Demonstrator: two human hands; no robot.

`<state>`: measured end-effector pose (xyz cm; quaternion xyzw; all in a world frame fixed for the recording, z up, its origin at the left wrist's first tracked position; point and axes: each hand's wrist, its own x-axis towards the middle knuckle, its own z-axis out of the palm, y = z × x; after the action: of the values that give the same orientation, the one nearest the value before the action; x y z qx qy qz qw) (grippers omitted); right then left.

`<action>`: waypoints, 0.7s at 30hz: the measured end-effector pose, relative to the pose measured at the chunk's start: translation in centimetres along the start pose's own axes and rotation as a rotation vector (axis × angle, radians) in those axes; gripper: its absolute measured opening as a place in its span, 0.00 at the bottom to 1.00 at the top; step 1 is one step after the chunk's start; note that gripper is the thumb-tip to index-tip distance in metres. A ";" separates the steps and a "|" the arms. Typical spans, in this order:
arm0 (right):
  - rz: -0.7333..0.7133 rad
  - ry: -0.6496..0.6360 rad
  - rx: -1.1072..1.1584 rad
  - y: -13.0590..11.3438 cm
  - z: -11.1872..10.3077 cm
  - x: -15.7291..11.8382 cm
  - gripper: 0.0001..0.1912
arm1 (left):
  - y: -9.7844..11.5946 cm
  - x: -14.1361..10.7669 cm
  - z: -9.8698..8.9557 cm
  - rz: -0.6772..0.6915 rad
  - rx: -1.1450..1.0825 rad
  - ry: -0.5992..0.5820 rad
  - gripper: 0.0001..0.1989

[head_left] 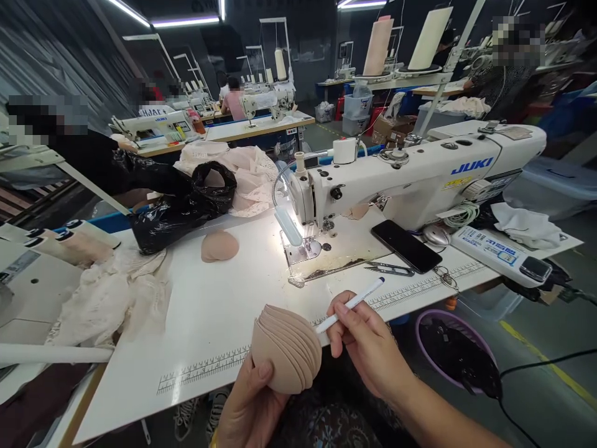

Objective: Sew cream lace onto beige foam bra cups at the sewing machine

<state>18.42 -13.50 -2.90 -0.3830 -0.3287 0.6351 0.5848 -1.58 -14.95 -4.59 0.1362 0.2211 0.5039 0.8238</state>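
A fanned stack of beige bra cups point(286, 354) is gripped in my left hand point(254, 398), the thumb pressed on the front cup. My right hand point(361, 336) pinches a white marker pen point(352, 303), its dark purple end pointing up and right. The pen's lower end is at the right edge of the stack; I cannot tell whether it touches. Farther back on the white table point(205, 311) lies a single beige cup point(220, 246). Beyond my right hand stands a white JUKI sewing machine point(401, 174) with its lamp lit over the needle area.
Thread snips point(389, 269), a black phone point(405, 246) and a mouse point(436, 235) lie right of the needle. Black plastic bag point(186, 205) and cream lace fabric point(252, 177) sit at the back left. A purple basket point(422, 330) stands below right. A co-worker's dark sleeve point(153, 171) reaches the bag.
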 end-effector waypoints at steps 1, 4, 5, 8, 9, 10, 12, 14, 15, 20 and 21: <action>0.005 -0.011 0.029 -0.2 0.1 -0.1 0.17 | 0.0 0.0 0.0 0.006 0.021 0.020 0.39; -0.037 0.010 0.073 -0.7 -0.1 -0.3 0.17 | -0.1 0.1 -0.1 0.027 0.047 0.035 0.39; -0.059 0.019 0.057 -0.8 -0.3 -0.4 0.17 | -0.1 0.1 -0.1 0.029 0.049 0.031 0.38; -0.098 0.012 -0.050 -0.8 -0.6 -0.5 0.16 | -0.2 0.0 0.0 0.021 0.056 0.024 0.37; -0.099 0.002 -0.084 -0.8 -0.6 -0.6 0.15 | -0.2 0.0 0.0 0.017 0.058 0.026 0.37; -0.097 -0.010 -0.104 -0.7 -0.7 -0.6 0.15 | -0.2 0.0 0.1 0.015 0.060 0.029 0.38; -0.079 -0.039 -0.096 -0.8 -0.6 -0.7 0.15 | -0.2 0.0 0.2 0.013 0.066 0.035 0.39; -0.068 -0.054 -0.050 -0.9 -0.5 -0.7 0.15 | -0.2 -0.1 0.2 0.011 0.075 0.040 0.39; -0.068 -0.053 -0.032 -0.9 -0.5 -0.7 0.15 | -0.2 -0.1 0.2 0.009 0.079 0.040 0.39; -0.084 -0.062 -0.115 -0.9 -0.3 -0.9 0.15 | -0.1 -0.2 0.3 -0.002 0.101 0.041 0.39; -0.080 -0.079 -0.119 -0.8 -0.3 -1.0 0.15 | -0.1 -0.2 0.4 -0.003 0.107 0.046 0.39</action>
<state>19.07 -14.38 -2.24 -0.3783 -0.4037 0.6050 0.5726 -1.37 -15.15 -4.23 0.1683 0.2666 0.4932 0.8108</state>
